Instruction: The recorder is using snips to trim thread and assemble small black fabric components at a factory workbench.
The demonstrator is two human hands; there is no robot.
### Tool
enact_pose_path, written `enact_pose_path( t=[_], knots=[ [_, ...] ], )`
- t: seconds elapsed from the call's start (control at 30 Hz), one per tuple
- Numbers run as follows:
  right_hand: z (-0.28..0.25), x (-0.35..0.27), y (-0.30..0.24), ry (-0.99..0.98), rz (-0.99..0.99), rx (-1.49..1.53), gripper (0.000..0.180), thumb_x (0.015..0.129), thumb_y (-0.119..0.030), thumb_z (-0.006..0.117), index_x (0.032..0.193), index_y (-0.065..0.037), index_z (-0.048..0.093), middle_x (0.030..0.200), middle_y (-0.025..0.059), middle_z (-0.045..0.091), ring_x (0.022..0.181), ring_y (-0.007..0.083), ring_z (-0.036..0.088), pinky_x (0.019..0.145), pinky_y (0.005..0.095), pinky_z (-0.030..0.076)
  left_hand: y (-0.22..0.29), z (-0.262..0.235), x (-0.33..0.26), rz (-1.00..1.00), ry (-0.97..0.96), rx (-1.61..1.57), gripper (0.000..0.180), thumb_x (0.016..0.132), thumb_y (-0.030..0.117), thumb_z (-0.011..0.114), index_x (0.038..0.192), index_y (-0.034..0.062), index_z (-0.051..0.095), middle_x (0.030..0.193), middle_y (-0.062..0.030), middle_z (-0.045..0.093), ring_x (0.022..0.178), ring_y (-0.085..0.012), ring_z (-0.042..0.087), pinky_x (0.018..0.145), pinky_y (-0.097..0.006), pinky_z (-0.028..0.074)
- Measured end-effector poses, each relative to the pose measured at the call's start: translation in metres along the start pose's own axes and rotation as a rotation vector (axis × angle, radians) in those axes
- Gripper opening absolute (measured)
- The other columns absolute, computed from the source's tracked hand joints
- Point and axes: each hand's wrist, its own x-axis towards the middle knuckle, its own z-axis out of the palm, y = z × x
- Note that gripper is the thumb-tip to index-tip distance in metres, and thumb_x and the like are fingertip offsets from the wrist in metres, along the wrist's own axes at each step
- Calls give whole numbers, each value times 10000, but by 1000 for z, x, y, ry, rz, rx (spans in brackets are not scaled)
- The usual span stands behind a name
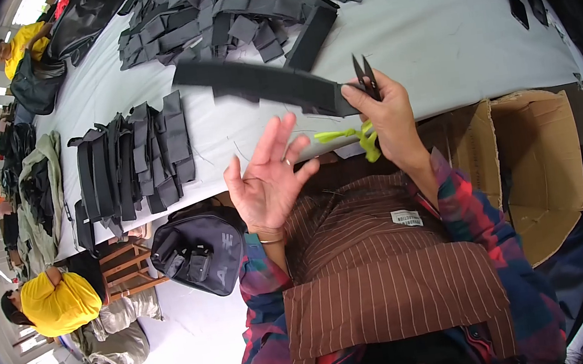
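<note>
Your right hand (pixel 391 115) is raised over the edge of the white table (pixel 433 33), thumb and fingers pinched on one end of a long black strap (pixel 265 83) that stretches away up and to the left of it, blurred along its length. The same hand grips a small pair of black thread snips (pixel 366 77), blades pointing up above the knuckles, with a yellow-green cord (pixel 351 134) dangling just below the palm. Your left hand (pixel 269 177) hangs just below the strap, palm up and fingers spread wide, touching nothing, a band at the wrist. Beyond your hands, a heap of black straps (pixel 234 7) covers the far end of the table, and a second stack (pixel 132 161) lies well to the left of your open hand. To the right of your right forearm stands an open cardboard box (pixel 536 159); what it holds cannot be made out. Below your left hand a black bag (pixel 198 255) rests on a wooden stool (pixel 127 264).
</note>
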Motion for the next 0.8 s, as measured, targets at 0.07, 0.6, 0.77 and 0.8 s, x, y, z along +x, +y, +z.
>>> enact_pose_path(
  t=[0.07, 0.6, 0.77, 0.8],
  knots=[
    [12, -13, -3, 106, 30, 144, 102, 860, -88, 689, 851, -21, 612, 748, -56, 550, 689, 15, 460, 589, 198, 391, -4, 10, 9, 62, 63, 366, 710, 855, 280, 582, 1462, 45, 298, 1458, -140, 385, 1280, -281, 429, 1056, -466, 360],
    [11, -33, -3, -291, -186, -338, 201, 841, -111, 711, 1023, -49, 654, 870, 22, 642, 816, 83, 601, 734, 236, 477, -20, 5, 14, 297, 217, 388, 314, 949, 188, 578, 1187, 8, 480, 1194, -149, 552, 941, -231, 626, 786, -348, 562],
    [9, -21, -17, -316, -397, -493, 218, 791, -121, 709, 1004, -83, 681, 859, 77, 663, 759, 232, 626, 710, 312, 482, -21, 13, 12, 204, 270, 419, 234, 940, 134, 583, 1123, 8, 511, 999, -109, 613, 842, -178, 632, 733, -311, 558],
    [12, -22, -20, -360, -463, -563, 208, 796, -118, 700, 1001, -90, 682, 841, 59, 660, 751, 211, 612, 700, 302, 447, -22, 13, 12, 206, 271, 420, 234, 940, 134, 583, 1123, 8, 511, 999, -109, 613, 842, -178, 632, 733, -311, 558]
  ],
)
